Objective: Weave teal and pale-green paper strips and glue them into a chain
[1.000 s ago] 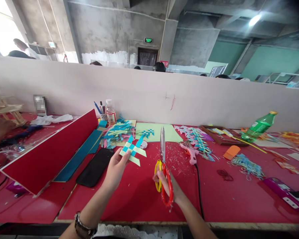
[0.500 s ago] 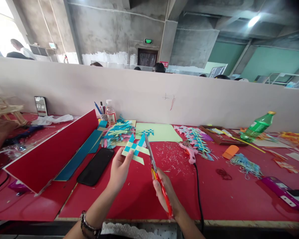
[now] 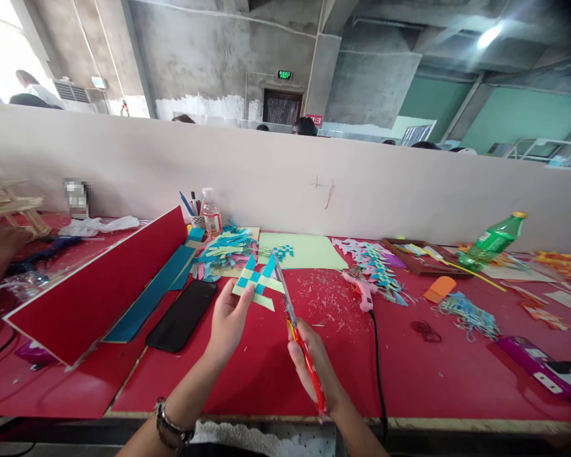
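My left hand (image 3: 228,320) pinches a small woven piece of blue and pale-green paper strips (image 3: 257,282) and holds it above the red table (image 3: 419,381). Red and yellow scissors (image 3: 297,336) are gripped in my right hand (image 3: 311,365), fingers through the handles. Their blades point up and left, and the tips touch the right edge of the woven piece.
A black phone (image 3: 183,315) lies left of my hand beside a red divider board (image 3: 99,285). Behind are a pile of woven paper pieces (image 3: 226,251), a green sheet (image 3: 304,251), a pink glue gun (image 3: 361,291) with its cord, a green bottle (image 3: 495,241) and paper scraps.
The scissors swung from pointing straight up to leaning left, and their tips came up against the woven piece. My left hand kept the piece almost still.
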A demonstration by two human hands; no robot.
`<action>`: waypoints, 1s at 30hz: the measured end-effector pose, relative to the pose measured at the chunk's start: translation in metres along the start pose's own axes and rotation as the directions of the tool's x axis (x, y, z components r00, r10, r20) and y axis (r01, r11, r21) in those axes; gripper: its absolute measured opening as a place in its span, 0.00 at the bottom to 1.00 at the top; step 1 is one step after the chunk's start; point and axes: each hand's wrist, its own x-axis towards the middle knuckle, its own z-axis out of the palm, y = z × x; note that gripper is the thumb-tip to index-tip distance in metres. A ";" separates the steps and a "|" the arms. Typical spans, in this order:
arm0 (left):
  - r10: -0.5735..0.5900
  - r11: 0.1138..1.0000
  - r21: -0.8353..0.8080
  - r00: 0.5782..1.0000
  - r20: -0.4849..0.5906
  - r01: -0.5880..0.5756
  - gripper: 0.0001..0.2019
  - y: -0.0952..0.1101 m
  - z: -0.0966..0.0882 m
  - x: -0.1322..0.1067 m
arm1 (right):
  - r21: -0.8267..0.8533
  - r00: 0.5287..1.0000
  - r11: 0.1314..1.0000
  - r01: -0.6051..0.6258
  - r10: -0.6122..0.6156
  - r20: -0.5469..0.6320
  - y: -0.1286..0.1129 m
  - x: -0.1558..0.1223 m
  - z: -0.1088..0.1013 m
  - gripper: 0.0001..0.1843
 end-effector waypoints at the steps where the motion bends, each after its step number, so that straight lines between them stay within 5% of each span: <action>1: 0.002 1.000 0.004 1.000 0.004 -0.002 0.12 0.000 0.000 0.000 | 0.000 1.000 1.000 -0.002 0.002 0.000 0.000 0.000 0.000 0.11; 11: 0.016 0.998 0.068 0.999 -0.031 -0.013 0.12 -0.003 -0.003 0.002 | 0.043 0.999 0.999 -0.031 0.029 0.044 0.011 -0.002 0.000 0.09; 30: -0.010 0.999 0.035 0.998 0.068 0.007 0.11 -0.001 -0.002 0.001 | 0.054 0.997 0.996 -0.071 0.070 0.024 0.005 -0.002 -0.006 0.11</action>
